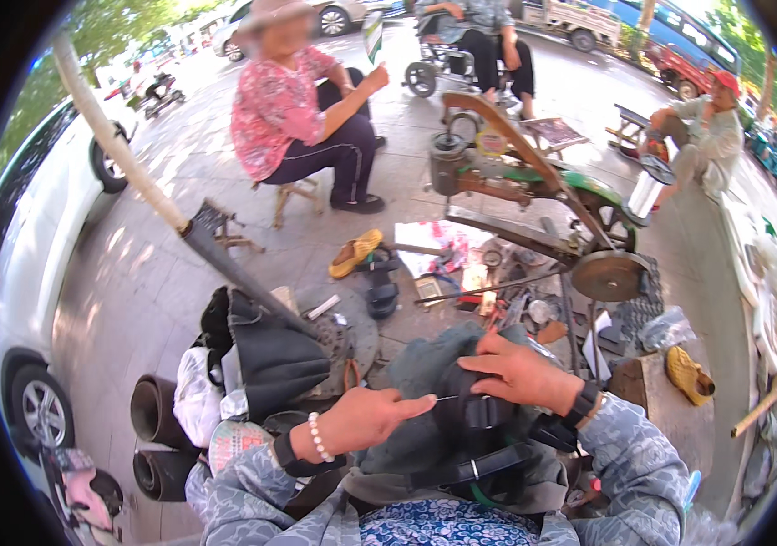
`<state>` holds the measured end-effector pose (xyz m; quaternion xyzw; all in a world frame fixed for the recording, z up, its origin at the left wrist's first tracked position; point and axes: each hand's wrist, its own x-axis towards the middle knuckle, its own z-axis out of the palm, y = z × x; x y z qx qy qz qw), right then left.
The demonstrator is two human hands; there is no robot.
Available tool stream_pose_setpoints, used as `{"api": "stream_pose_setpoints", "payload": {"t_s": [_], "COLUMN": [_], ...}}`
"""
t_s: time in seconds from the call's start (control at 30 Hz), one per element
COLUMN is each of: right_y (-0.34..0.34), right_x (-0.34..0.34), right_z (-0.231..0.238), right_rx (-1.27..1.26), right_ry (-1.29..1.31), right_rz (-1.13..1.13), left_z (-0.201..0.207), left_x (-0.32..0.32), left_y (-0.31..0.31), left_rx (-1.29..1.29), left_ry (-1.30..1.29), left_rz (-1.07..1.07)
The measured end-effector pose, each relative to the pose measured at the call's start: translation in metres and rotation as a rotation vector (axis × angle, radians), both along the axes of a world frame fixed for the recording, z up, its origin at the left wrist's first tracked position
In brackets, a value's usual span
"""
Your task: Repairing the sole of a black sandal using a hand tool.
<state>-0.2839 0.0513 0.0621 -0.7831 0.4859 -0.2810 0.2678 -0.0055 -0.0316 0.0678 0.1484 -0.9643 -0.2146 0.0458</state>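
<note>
A black sandal point(472, 405) with straps and a metal buckle lies across a dark grey cloth point(411, 369) on my lap. My right hand point(525, 375) is closed over its upper right side, fingers bent onto the black material. From the left, my left hand point(365, 421) reaches in with thumb and index finger pinched together. A thin, needle-like piece point(446, 398) sticks out from those fingertips toward the sandal. Whether its tip touches the sandal I cannot tell. One black strap point(470, 470) extends over the lap below.
A green hand-cranked sewing machine point(534, 182) stands ahead, its wheel point(610, 276) at right. Tools and scraps litter the ground before it. Yellow shoes point(355, 254), a black bag point(274, 350), a slanting pole point(124, 155) and a hammer point(766, 403) surround me. Several people sit beyond.
</note>
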Motion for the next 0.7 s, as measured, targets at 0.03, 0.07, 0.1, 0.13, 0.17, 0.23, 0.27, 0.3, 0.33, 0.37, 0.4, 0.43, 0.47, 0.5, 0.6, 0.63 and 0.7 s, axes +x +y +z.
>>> {"api": "stream_pose_setpoints", "payload": {"t_s": [0.03, 0.07, 0.1, 0.13, 0.17, 0.23, 0.27, 0.3, 0.33, 0.37, 0.4, 0.43, 0.47, 0.5, 0.6, 0.63, 0.7], "right_y": [-0.001, -0.001, 0.001, 0.004, 0.008, 0.011, 0.012, 0.014, 0.017, 0.017, 0.019, 0.02, 0.013, 0.012, 0.002, 0.001, -0.007], "right_x": [0.001, 0.0, 0.0, -0.001, -0.001, 0.001, 0.001, 0.002, 0.004, 0.005, 0.005, 0.006, 0.005, 0.004, 0.0, 0.003, -0.002], "right_z": [0.002, 0.003, 0.004, 0.005, 0.005, 0.004, 0.005, 0.005, 0.006, 0.008, 0.011, 0.012, 0.009, 0.007, 0.0, 0.011, 0.013], "right_rx": [0.01, 0.021, 0.021, 0.041, 0.06, 0.053, 0.048, 0.045, 0.026, 0.023, 0.044, 0.072, 0.091, 0.029, -0.095, -0.023, -0.013], "right_ry": [0.002, 0.007, -0.002, -0.002, -0.005, 0.006, 0.019, 0.032, 0.032, 0.03, 0.048, 0.066, 0.06, 0.061, 0.047, 0.019, -0.012], "right_rz": [-0.024, -0.042, 0.004, -0.035, -0.083, -0.046, -0.048, -0.053, -0.044, -0.035, -0.054, -0.076, -0.081, -0.063, -0.015, -0.018, 0.001], "left_z": [0.0, -0.001, -0.002, -0.003, -0.002, -0.004, -0.008, -0.01, -0.009, -0.008, -0.005, -0.002, -0.003, -0.004, 0.011, 0.018, 0.02], "left_x": [0.001, 0.001, 0.001, -0.001, -0.002, 0.0, 0.0, 0.001, 0.002, 0.001, 0.001, 0.001, -0.001, -0.002, -0.006, -0.004, -0.006], "left_y": [0.0, 0.003, 0.004, 0.006, 0.007, 0.012, 0.013, 0.015, 0.019, 0.018, 0.019, 0.021, 0.013, 0.011, 0.007, 0.01, 0.004], "left_rx": [0.005, 0.012, 0.012, 0.014, 0.012, -0.007, 0.037, 0.083, 0.087, 0.085, 0.076, 0.074, 0.093, 0.078, 0.039, 0.048, 0.075], "left_ry": [-0.007, -0.012, -0.021, 0.003, 0.024, 0.008, 0.02, 0.032, 0.032, 0.03, 0.018, 0.006, 0.0, -0.008, -0.038, -0.021, -0.006], "left_rz": [-0.024, -0.042, 0.004, -0.02, -0.053, -0.018, -0.033, -0.051, -0.05, -0.04, -0.044, -0.05, -0.056, -0.052, -0.028, -0.001, 0.017]}}
